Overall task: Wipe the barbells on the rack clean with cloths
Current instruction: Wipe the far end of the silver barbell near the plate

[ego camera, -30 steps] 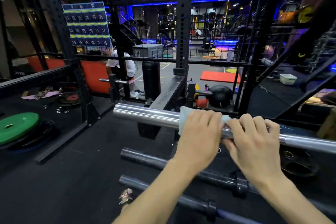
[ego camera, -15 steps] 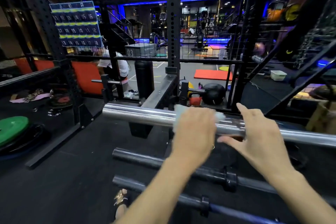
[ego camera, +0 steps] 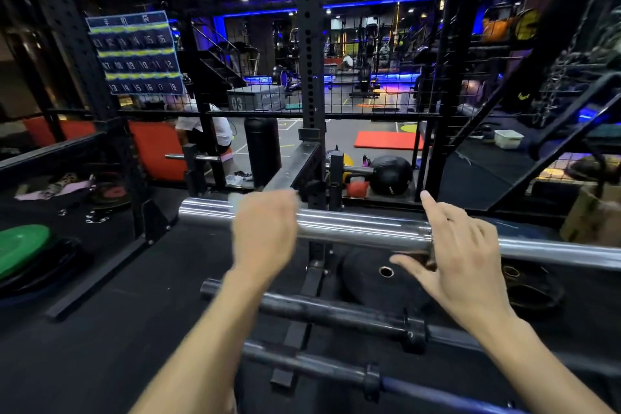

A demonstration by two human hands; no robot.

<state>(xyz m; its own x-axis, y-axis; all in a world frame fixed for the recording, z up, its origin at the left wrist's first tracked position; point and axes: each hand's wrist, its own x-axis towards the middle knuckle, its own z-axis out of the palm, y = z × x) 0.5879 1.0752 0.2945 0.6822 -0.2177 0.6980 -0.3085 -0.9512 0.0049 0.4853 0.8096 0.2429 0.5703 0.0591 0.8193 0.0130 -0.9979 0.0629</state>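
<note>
Left hand (ego camera: 265,232) curled over the chrome sleeve of the top barbell (ego camera: 363,228), motion-blurred; only a pale scrap of cloth (ego camera: 235,200) shows at its far-left edge, so I assume it grips the cloth against the steel but can't confirm the pinch. Right hand (ego camera: 467,259) spread, fingers straight, thumb under the sleeve next to the collar, gripping nothing. Top barbell lies across the rack (ego camera: 309,77) near its upright; two dark barbells (ego camera: 336,309) sit on lower pegs, nearer the camera. Black plate (ego camera: 376,276) on the floor below.

Risks, as I judge them:
- right hand not clamped, so the sleeve may spin under the wipe and the cloth just skates
- cloth bunched under the palm, so patchy coverage and the underside missed
- thumb at the collar step could get pinched if the sleeve shifts
- lower bars may get skipped
</note>
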